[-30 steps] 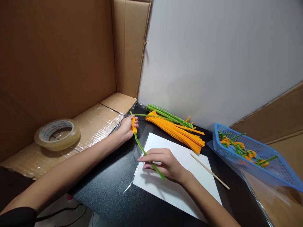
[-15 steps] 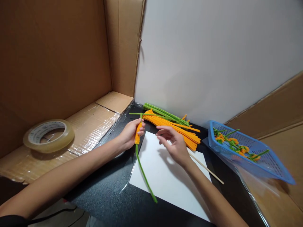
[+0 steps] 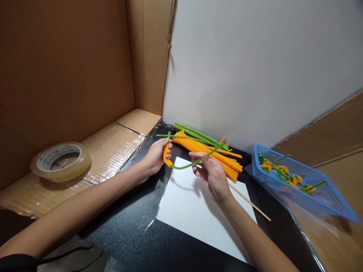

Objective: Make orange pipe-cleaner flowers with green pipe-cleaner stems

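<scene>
My left hand (image 3: 159, 154) is closed around an orange pipe-cleaner coil (image 3: 166, 158), which curves downward below my fingers. A green pipe cleaner (image 3: 184, 166) runs through the coil; its short end pokes out above my left thumb. The longer end bends to the right in a low arc. My right hand (image 3: 211, 172) pinches that longer end over the white paper, with the tip rising past my fingers. Just behind both hands lie a bundle of orange pipe cleaners (image 3: 210, 153) and a bundle of green pipe cleaners (image 3: 195, 133).
White paper (image 3: 195, 211) lies on the black table (image 3: 136, 230), with a thin wooden stick (image 3: 252, 202) across its right side. At right, a blue basket (image 3: 334, 189) holds several orange-and-green pipe-cleaner pieces (image 3: 295, 179). A tape roll (image 3: 61, 162) rests on cardboard at left.
My right hand has taken hold of the green pipe cleaner's long end. That end hung down before; now it is swung up to the right, and the orange coil is bent.
</scene>
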A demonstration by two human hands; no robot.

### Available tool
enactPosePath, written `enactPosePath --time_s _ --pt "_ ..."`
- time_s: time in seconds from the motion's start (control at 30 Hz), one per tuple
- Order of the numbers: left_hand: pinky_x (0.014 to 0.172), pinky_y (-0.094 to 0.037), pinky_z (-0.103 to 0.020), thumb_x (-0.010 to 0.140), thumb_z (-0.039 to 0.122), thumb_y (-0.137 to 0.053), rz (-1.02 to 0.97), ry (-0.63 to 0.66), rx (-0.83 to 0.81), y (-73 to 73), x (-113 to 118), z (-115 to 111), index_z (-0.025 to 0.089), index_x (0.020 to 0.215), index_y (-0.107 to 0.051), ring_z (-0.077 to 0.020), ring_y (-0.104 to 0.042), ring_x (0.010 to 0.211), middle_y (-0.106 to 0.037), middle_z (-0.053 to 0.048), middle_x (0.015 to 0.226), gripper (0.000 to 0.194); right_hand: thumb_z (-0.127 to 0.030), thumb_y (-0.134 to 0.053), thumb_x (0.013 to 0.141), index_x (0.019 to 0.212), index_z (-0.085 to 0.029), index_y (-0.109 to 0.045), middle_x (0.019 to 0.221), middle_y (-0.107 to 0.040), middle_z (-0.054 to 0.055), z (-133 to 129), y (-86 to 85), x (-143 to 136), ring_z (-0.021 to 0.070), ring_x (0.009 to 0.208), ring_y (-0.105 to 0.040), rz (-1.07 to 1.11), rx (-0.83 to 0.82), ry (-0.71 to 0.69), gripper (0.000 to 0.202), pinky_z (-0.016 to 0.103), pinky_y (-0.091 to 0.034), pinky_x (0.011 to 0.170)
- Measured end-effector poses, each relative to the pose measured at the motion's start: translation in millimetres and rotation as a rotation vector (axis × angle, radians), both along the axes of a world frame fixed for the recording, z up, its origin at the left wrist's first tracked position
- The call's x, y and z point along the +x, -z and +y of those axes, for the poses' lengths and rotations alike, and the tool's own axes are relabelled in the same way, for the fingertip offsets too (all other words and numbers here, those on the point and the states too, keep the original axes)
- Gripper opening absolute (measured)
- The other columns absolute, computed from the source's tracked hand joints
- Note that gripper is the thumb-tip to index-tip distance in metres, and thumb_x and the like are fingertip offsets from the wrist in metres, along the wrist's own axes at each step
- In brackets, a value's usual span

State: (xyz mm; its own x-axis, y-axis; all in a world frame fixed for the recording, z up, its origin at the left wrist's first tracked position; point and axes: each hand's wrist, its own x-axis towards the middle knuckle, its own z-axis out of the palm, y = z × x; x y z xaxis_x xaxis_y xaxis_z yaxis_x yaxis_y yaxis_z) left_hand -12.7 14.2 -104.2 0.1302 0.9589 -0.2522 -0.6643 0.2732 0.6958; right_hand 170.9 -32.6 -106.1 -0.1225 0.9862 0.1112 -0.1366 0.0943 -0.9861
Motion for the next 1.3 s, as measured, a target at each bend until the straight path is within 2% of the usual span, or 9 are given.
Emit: enactPosePath --time_s 0.1,0.23,0.37,0.47,0.67,0.8,0.97,1.07,1.3 --pt "0.038 -0.039 -0.015 0.087 0.023 -0.066 0.127 0.117 0.132 0.6 6.7 -9.2 0.014 0.078 -0.058 -0.0059 -0.045 0.043 -0.054 0.001 0.063 0.015 -0.059 -0.070 0.082 0.109 -0.018 -0.069 0.079 -0.065 0.003 7.8 8.0 1.6 0.0096 0.053 -0.053 0.022 -0.074 0.179 0.049 0.024 -0.041 0.046" --pt "0.043 -0.049 -0.020 0.081 0.032 -0.074 0.255 0.229 0.211 1.4 10.0 -16.1 0.015 0.078 -0.061 -0.0091 -0.053 0.046 -0.058 0.000 0.065 0.022 -0.055 -0.064 0.087 0.128 -0.023 -0.052 0.063 -0.060 -0.005 9.7 15.5 5.7 0.0097 0.041 -0.046 -0.190 0.030 0.226 0.054 0.023 -0.036 0.042" --pt "0.048 -0.053 -0.024 0.078 0.030 -0.074 0.302 0.321 0.200 2.6 8.1 -15.6 0.014 0.075 -0.063 -0.0115 -0.059 0.053 -0.061 -0.003 0.072 0.020 -0.044 -0.054 0.096 0.107 -0.023 -0.068 0.064 -0.064 0.000 5.5 10.2 12.4 0.0143 0.048 -0.055 -0.657 0.315 0.155 0.027 0.029 -0.045 0.053" --pt "0.049 -0.054 -0.024 0.076 0.024 -0.074 0.280 0.359 0.155 3.7 6.2 -13.0 0.013 0.075 -0.065 -0.0122 -0.059 0.056 -0.061 -0.004 0.072 0.013 -0.035 -0.049 0.099 0.106 -0.024 -0.073 0.079 -0.072 0.007 5.3 2.7 20.2 0.0205 0.069 -0.067 -0.963 0.589 0.121 0.027 0.032 -0.048 0.067" --pt "0.051 -0.052 -0.024 0.076 0.023 -0.074 0.253 0.497 0.085 4.8 3.5 -10.7 0.013 0.077 -0.068 -0.0119 -0.058 0.055 -0.061 -0.003 0.069 0.012 -0.022 -0.044 0.101 0.109 -0.020 -0.075 0.065 -0.065 0.006 5.5 -10.3 33.0 0.0174 0.057 -0.056 -1.405 0.889 0.027 0.032 0.031 -0.038 0.058" --pt "0.055 -0.052 -0.026 0.073 0.032 -0.082 0.277 0.594 0.080 7.6 3.0 -10.8 0.013 0.076 -0.068 -0.0123 -0.057 0.055 -0.058 -0.001 0.064 0.023 -0.012 -0.041 0.100 0.106 -0.017 -0.074 0.076 -0.071 0.008 0.1 -21.2 29.1 0.0173 0.063 -0.059 -1.552 1.186 -0.001 0.034 0.032 -0.042 0.060" --pt "0.057 -0.052 -0.025 0.071 0.040 -0.084 0.293 0.690 0.073 10.9 1.9 -9.4 0.015 0.078 -0.064 -0.0101 -0.057 0.054 -0.058 0.001 0.066 0.033 -0.007 -0.050 0.097 0.096 -0.011 -0.072 0.111 -0.074 0.016 -0.5 -28.4 23.1 0.0259 0.102 -0.067 -1.451 1.478 0.017 0.022 0.037 -0.054 0.081" --pt "0.057 -0.050 -0.025 0.070 0.039 -0.085 0.322 0.698 0.072 10.7 1.1 -8.8 0.015 0.082 -0.064 -0.0103 -0.058 0.053 -0.060 0.002 0.066 0.035 -0.006 -0.049 0.097 0.094 -0.010 -0.071 0.107 -0.075 0.015 2.1 -25.8 25.5 0.0234 0.099 -0.070 -1.434 1.451 -0.040 0.023 0.035 -0.057 0.082" --pt "0.059 -0.049 -0.024 0.067 0.036 -0.086 0.368 0.587 0.085 10.1 1.2 -7.5 0.014 0.085 -0.064 -0.0102 -0.062 0.057 -0.064 0.000 0.073 0.036 -0.008 -0.050 0.096 0.096 -0.014 -0.070 0.093 -0.075 0.011 8.0 -13.6 33.1 0.0195 0.083 -0.071 -1.295 1.105 -0.134 0.021 0.029 -0.054 0.071"
